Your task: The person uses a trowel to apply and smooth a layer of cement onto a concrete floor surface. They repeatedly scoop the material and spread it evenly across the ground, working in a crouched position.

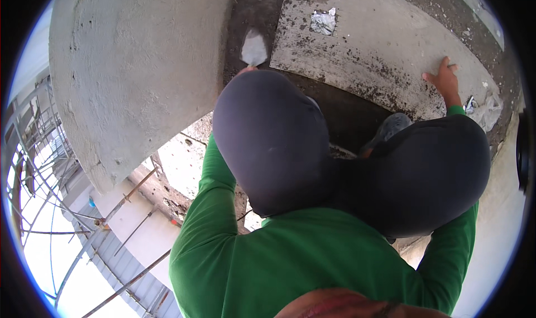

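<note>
A pointed trowel [254,49] with a pale, shiny blade lies low over the dark wet strip beside the concrete wall. My left hand [247,70] is closed at its handle end; my left knee hides most of the hand and the handle. Over on the right, my right hand [445,80] has its fingers spread on the pale board [385,33], holding nothing. Dark crumbs of mortar are scattered along the board's near edge. Both arms wear green sleeves and pass outside my bent knees.
A crumpled silver wrapper [323,22] lies on the board. Clear plastic [488,110] sits near my right wrist. The rough concrete wall [139,67] rises on the left, with metal scaffolding [42,145] and a drop beyond it. My shoe [393,126] stands on the dark floor.
</note>
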Demonstrator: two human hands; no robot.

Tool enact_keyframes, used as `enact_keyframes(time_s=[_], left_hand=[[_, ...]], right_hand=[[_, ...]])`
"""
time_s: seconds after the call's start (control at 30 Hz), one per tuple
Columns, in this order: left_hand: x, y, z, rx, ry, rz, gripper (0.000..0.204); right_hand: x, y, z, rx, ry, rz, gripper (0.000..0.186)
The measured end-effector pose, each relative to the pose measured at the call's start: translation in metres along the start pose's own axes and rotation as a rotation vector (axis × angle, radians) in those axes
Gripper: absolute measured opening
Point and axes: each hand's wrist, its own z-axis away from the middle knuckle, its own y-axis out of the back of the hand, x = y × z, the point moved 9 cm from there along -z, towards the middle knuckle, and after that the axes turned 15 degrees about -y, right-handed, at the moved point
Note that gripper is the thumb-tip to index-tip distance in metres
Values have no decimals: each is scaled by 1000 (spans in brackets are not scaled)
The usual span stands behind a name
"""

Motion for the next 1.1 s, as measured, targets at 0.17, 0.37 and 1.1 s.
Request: enact_keyframes(time_s=[0.17,0.37,1.1], left_hand=[[10,-17,3,174,19,-211,35],[-6,-18,33,202,54,-139,35],[32,-24,9,296,199,-172,35]], right_hand=[[-6,5,10,32,18,-19,133],[0,3,5,-31,-18,29,134],[2,9,9,79,19,85,133]])
